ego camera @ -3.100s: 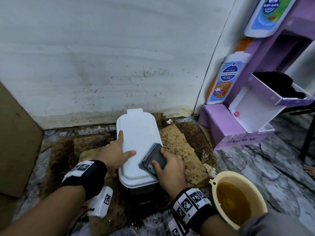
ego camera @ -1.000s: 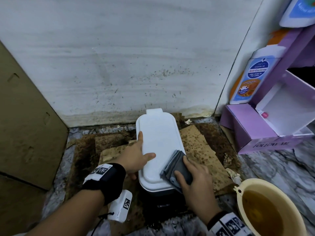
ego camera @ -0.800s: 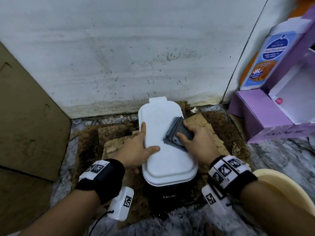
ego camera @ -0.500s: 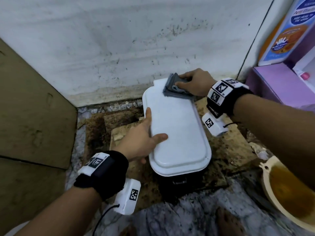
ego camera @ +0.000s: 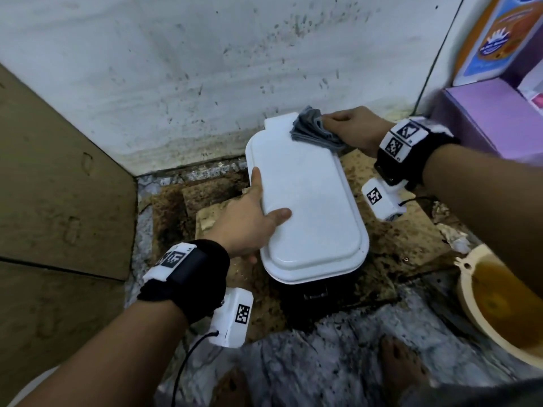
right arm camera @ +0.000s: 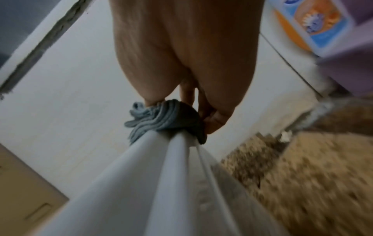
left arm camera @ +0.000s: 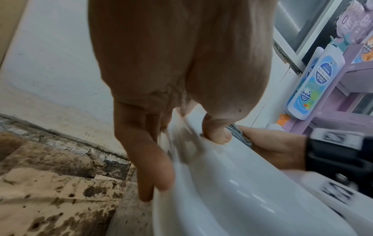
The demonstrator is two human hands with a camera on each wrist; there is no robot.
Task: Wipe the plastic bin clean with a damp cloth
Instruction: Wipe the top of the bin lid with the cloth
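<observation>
The plastic bin has a white lid (ego camera: 308,207) on a dark body and stands on the floor by the wall. My left hand (ego camera: 261,201) rests on the lid's left edge, thumb on top and fingers straight along the rim (left arm camera: 232,199). My right hand (ego camera: 332,127) grips a folded grey cloth (ego camera: 314,132) and presses it on the lid's far right corner, near the wall. In the right wrist view the cloth (right arm camera: 161,118) is bunched on the lid's edge (right arm camera: 161,183), held between thumb and fingers. The bin's inside is hidden.
Stained, wet cardboard (ego camera: 396,230) lies under the bin. A yellow basin of brownish water (ego camera: 505,304) stands at the right. A purple box (ego camera: 484,116) and a bottle (ego camera: 493,36) fill the far right corner. Brown board (ego camera: 58,201) lines the left. My bare feet (ego camera: 402,362) are in front.
My right hand slid the cloth from the lid's near right end up to its far end by the wall. My left hand kept its place on the left edge.
</observation>
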